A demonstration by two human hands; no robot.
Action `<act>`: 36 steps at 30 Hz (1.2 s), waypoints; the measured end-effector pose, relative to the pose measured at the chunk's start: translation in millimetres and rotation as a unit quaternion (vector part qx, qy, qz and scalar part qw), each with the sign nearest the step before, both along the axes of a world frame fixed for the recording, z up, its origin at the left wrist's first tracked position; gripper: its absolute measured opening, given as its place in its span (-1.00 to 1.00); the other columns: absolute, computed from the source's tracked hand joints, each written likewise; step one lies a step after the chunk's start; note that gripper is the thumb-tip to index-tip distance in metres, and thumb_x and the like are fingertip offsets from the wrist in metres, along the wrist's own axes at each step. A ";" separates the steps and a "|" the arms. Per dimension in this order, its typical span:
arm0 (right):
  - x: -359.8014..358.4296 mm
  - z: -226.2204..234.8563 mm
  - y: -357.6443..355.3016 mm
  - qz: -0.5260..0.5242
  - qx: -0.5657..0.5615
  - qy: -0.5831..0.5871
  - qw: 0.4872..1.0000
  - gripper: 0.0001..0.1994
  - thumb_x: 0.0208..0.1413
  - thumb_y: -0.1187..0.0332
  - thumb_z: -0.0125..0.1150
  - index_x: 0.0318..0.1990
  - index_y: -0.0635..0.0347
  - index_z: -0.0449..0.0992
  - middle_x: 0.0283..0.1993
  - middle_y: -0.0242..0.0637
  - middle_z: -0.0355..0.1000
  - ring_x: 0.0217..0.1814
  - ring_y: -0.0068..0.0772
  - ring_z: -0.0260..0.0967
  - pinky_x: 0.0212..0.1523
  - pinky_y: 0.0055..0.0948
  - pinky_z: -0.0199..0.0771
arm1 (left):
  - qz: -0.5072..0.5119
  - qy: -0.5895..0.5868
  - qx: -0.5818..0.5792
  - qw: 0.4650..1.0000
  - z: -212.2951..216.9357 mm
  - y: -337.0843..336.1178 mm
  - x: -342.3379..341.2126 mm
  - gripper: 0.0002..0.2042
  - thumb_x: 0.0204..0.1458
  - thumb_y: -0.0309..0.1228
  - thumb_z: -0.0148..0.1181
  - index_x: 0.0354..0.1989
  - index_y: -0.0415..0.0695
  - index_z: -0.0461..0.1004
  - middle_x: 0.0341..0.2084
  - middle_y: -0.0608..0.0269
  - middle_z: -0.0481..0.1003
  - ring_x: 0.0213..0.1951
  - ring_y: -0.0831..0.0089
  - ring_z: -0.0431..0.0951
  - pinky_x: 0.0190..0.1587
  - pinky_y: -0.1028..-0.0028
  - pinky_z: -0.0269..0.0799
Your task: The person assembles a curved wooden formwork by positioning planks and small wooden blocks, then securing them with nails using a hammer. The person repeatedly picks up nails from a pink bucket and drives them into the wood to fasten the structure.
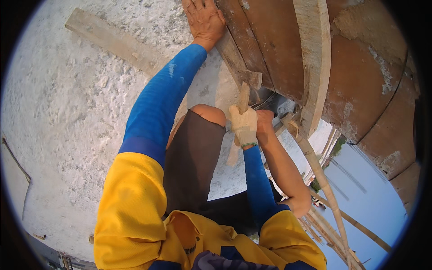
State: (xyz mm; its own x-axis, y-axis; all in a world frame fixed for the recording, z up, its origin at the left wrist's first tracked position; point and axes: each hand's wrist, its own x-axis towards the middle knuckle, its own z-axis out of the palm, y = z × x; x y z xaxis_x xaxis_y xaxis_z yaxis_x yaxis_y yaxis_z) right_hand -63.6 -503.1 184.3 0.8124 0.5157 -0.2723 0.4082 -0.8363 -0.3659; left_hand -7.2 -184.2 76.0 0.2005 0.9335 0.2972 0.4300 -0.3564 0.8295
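Note:
My bare left hand (204, 21) is at the top, fingers stretched out against the wooden plank (231, 56) along the foot of the brown panels; the fingertips run to the picture's edge. My right hand (244, 123), in a pale knit work glove, is closed around the wooden handle of a hammer (244, 98). The dusty hammer head (252, 79) is at the lower end of that plank, beside my bent knees. Whether it touches the plank I cannot tell. No nail can be made out there.
Tall brown panels (279, 49) rise on the right, crossed by a pale timber brace (312, 58). A thin pole (326, 184) runs below it. A loose board (112, 39) lies on the rough, whitish ground (63, 108). A drop with sky and more poles shows at the lower right.

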 end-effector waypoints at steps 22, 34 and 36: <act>14.8 42.8 21.1 0.016 0.029 0.004 0.999 -0.82 0.38 0.35 0.23 -0.09 0.30 0.63 -0.34 -0.28 0.61 -0.42 -0.46 0.57 -0.44 -0.42 0.59 | -0.039 0.010 -0.006 0.999 -4.7 -5.3 -6.3 -0.35 0.16 -0.46 0.00 0.44 -0.52 0.16 0.49 -0.50 0.06 0.53 -0.50 -0.09 0.58 -0.16 -0.12; 29.1 25.7 -31.9 -0.001 0.083 0.210 0.974 -0.79 0.29 0.29 0.34 -0.05 0.19 0.60 -0.19 -0.20 0.61 -0.27 -0.42 0.58 -0.38 -0.34 0.56 | -0.039 0.000 -0.001 0.999 -9.2 -9.8 -5.4 -0.35 0.17 -0.48 0.02 0.45 -0.49 0.16 0.48 -0.58 0.03 0.53 -0.54 -0.11 0.57 -0.17 -0.13; 27.9 23.1 -10.5 -0.144 0.038 0.303 0.941 -0.82 0.33 0.30 0.30 -0.05 0.19 0.60 -0.23 -0.24 0.61 -0.29 -0.41 0.59 -0.38 -0.37 0.59 | -0.023 -0.020 0.006 0.999 -6.3 -9.3 -6.0 -0.36 0.16 -0.49 0.02 0.45 -0.48 0.16 0.49 -0.55 0.03 0.52 -0.54 -0.11 0.57 -0.18 -0.13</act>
